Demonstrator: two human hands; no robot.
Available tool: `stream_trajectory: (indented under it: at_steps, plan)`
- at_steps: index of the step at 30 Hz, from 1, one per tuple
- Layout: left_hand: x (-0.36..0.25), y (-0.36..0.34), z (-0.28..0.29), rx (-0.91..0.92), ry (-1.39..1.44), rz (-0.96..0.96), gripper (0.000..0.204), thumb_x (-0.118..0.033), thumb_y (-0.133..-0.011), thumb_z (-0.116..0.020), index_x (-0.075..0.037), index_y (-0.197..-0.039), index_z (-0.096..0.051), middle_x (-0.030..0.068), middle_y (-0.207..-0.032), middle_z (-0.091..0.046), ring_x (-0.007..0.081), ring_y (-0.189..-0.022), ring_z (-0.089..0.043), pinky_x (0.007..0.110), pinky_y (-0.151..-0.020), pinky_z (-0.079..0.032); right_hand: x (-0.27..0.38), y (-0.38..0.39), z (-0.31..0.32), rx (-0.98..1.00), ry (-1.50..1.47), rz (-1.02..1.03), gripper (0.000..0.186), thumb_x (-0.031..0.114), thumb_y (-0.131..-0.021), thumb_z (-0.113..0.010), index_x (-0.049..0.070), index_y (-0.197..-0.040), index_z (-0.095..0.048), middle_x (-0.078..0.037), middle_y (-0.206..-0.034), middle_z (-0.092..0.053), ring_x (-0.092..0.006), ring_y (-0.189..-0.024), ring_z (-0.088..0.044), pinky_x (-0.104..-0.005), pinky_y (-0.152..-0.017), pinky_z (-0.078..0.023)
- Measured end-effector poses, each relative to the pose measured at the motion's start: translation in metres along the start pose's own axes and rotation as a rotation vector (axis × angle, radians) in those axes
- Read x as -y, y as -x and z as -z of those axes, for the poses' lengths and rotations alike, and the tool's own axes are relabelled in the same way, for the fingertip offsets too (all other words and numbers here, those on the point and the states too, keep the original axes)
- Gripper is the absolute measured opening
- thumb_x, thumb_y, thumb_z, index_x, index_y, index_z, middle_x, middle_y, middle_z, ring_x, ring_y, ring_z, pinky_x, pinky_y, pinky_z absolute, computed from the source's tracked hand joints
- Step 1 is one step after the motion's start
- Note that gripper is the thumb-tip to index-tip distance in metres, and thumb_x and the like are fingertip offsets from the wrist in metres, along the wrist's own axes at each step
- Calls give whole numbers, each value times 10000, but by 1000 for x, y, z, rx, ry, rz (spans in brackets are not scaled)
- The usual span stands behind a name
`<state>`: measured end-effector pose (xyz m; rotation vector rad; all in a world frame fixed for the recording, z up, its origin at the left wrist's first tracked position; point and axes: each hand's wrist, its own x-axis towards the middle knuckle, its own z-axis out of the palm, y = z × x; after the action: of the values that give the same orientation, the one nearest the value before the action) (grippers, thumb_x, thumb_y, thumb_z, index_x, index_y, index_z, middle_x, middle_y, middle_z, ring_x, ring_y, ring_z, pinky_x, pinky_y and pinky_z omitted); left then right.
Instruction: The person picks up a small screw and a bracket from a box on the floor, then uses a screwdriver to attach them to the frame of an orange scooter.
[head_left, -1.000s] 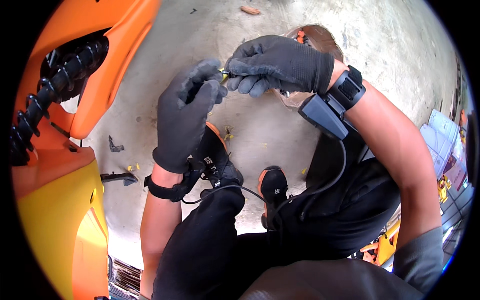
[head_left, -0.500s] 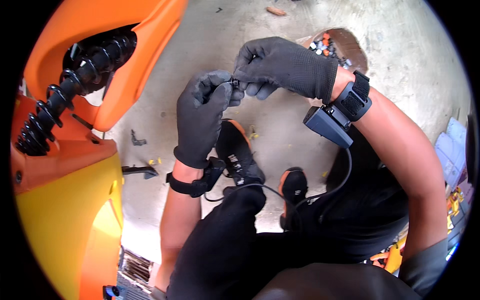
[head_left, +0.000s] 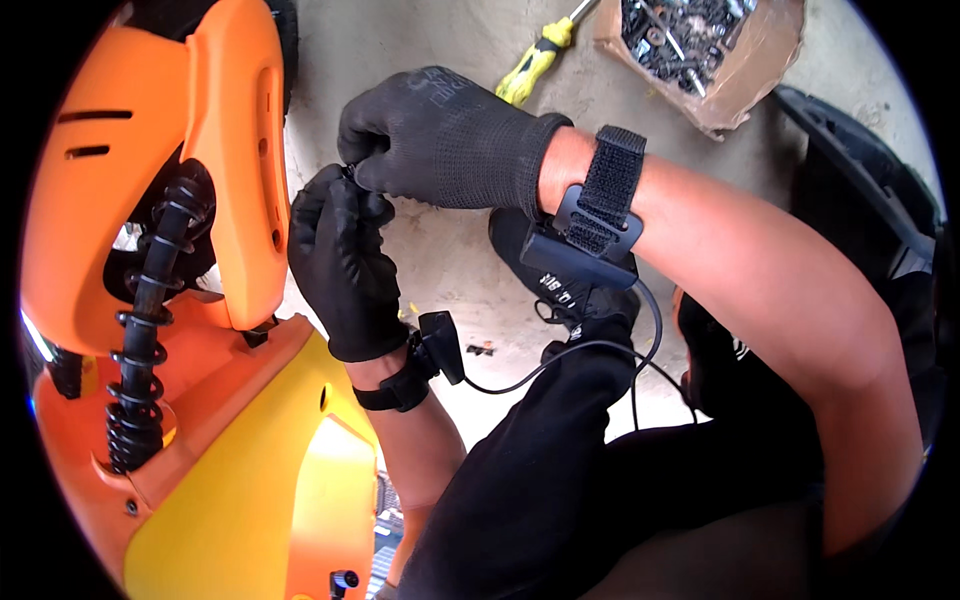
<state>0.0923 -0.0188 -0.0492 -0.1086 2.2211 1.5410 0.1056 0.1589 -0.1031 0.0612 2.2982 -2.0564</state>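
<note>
Both my hands wear dark work gloves and meet at the fingertips beside the orange body panel (head_left: 240, 130). My left hand (head_left: 345, 270) is closed with its fingers pointing away from me, pinching a small dark part (head_left: 349, 172). From the right, my right hand (head_left: 440, 135) reaches across, its thumb and fingers closed on that same part. The gloves cover most of it, and its kind cannot be made out. Left of my hands, a black coil-spring shock absorber (head_left: 150, 320) runs through the orange bodywork, above a yellow panel (head_left: 235, 450).
A yellow-and-black screwdriver (head_left: 535, 70) lies on the concrete floor beyond my right hand. Beside it stands a cardboard box (head_left: 770, 60) of mixed bolts and small hardware. Black plastic (head_left: 850, 150) rests at the far right. A cable (head_left: 560, 355) links the devices strapped to my wrists.
My view has shifted, bringing the screwdriver and the hardware box closer into sight. My joined hands are now right beside the orange panel, still closed on the small part.
</note>
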Motion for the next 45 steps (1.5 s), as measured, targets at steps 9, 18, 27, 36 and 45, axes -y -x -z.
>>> stream_trajectory:
  at_steps: [9,18,27,36,45]
  plan:
    - [5,9,29,120,-729,-259,316,-123,-1025,-521,27,-1301,-556,131,-1224,-639,211,-1068,-623,298,-915,-494,11,-18,-40,-484,-291,13,173,168,-810,-683,26,-908,-702,-182,-820,-697,-342,-789,-695,-412,-758,-557]
    - [32,25,51,-19,-679,-68,396,-210,-833,-776,9,-1140,-656,185,-1176,-665,385,-1078,-625,433,-916,-479,13,-35,-72,-638,-375,-28,123,92,-799,-715,28,-861,-630,-164,-756,-642,-360,-719,-656,-438,-673,-534]
    - [39,24,80,222,-1167,-184,641,-259,-792,-818,-49,-1334,-546,138,-1282,-625,349,-1211,-569,450,-1019,-427,21,-38,-75,-613,-312,-47,133,113,-827,-683,7,-844,-603,-184,-738,-620,-378,-715,-646,-463,-676,-527]
    - [43,30,84,216,-1127,-129,612,-273,-839,-771,-51,-1354,-524,142,-1337,-593,343,-1255,-545,463,-1043,-405,22,-39,-69,-619,-322,37,113,97,-836,-668,-2,-854,-617,-210,-749,-630,-396,-734,-654,-470,-680,-523]
    - [40,38,83,64,-844,23,525,-147,-838,-763,-20,-1304,-560,168,-1261,-632,345,-1179,-599,404,-955,-465,30,-42,-74,-546,-408,-169,129,110,-836,-666,-15,-818,-642,-230,-740,-643,-409,-712,-648,-473,-664,-522]
